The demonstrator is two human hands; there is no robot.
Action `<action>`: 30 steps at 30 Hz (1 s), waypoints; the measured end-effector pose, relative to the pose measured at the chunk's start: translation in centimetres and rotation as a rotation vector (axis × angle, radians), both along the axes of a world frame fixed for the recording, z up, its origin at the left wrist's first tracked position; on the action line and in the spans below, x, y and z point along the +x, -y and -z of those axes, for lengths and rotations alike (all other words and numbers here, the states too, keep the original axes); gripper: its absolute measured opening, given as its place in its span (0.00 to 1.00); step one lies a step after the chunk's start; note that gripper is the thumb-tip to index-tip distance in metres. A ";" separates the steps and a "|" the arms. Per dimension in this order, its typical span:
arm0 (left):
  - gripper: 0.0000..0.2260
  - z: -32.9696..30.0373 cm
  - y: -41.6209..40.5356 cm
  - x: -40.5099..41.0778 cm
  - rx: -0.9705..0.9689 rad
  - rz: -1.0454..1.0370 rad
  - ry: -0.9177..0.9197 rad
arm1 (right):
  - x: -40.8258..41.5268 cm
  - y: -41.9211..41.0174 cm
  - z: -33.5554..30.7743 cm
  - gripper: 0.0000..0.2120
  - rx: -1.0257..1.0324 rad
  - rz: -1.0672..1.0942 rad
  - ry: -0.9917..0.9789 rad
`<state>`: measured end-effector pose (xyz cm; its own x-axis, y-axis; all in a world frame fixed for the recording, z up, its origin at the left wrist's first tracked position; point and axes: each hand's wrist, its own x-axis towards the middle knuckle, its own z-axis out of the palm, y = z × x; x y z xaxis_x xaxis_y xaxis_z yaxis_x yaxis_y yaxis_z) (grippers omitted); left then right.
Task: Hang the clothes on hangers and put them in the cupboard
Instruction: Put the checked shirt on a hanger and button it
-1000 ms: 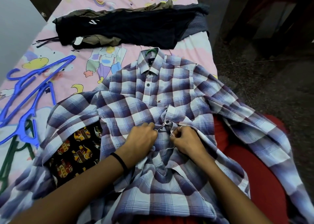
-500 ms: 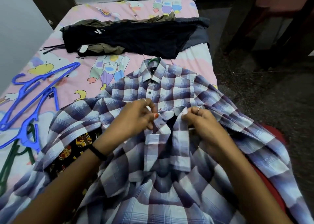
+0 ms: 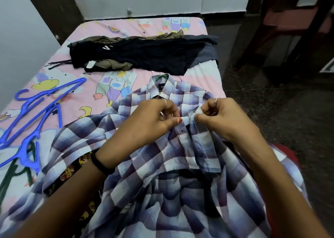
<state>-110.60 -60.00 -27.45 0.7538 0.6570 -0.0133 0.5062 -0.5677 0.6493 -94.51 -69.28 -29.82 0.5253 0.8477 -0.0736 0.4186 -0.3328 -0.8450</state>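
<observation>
A purple-and-white checked shirt (image 3: pixel 173 165) lies spread on the bed, collar away from me. A green hanger hook (image 3: pixel 161 77) pokes out of its collar. My left hand (image 3: pixel 150 122) pinches the left edge of the shirt's front opening, just below the collar. My right hand (image 3: pixel 222 118) pinches the opposite edge, and the two edges nearly meet between my fingertips. Below my hands the front opening gapes. Several blue hangers (image 3: pixel 34 111) lie on the bed at the left. A pile of dark clothes (image 3: pixel 144 55) lies across the far part of the bed.
The bed has a pink cartoon-print sheet (image 3: pixel 86 86). A dark green hanger (image 3: pixel 10 172) lies under the blue ones. A black patterned garment (image 3: pixel 75 167) shows beneath the shirt's left side. Dark floor (image 3: pixel 280 102) and a wooden chair (image 3: pixel 292 21) are at the right. White cupboard doors (image 3: pixel 144 1) stand beyond the bed.
Both hands have moved up the shirt's front opening from its middle to just below the collar, still pinching the two edges. The view has tilted upward.
</observation>
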 end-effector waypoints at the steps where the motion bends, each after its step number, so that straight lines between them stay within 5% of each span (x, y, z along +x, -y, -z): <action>1: 0.03 0.2 0.2 0.1 -0.044 -0.012 0.001 | -0.2 0.1 0.2 0.07 0.002 0.000 0.017; 7: 0.02 1.1 1.2 0.8 -0.332 -0.074 0.074 | -2.6 0.9 0.8 0.09 0.031 0.022 0.149; 18: 0.07 2.5 2.7 1.6 -0.188 -0.220 0.131 | -3.6 1.8 2.7 0.07 0.142 0.125 0.040; 30: 0.09 4.6 3.5 1.4 -0.312 -0.338 0.314 | -5.1 2.5 4.3 0.01 0.230 0.205 -0.195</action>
<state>-109.18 -63.47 -32.02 0.5010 0.8637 -0.0546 0.3818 -0.1640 0.9096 -99.63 -71.75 -34.16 0.6810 0.7323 -0.0087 0.1868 -0.1851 -0.9648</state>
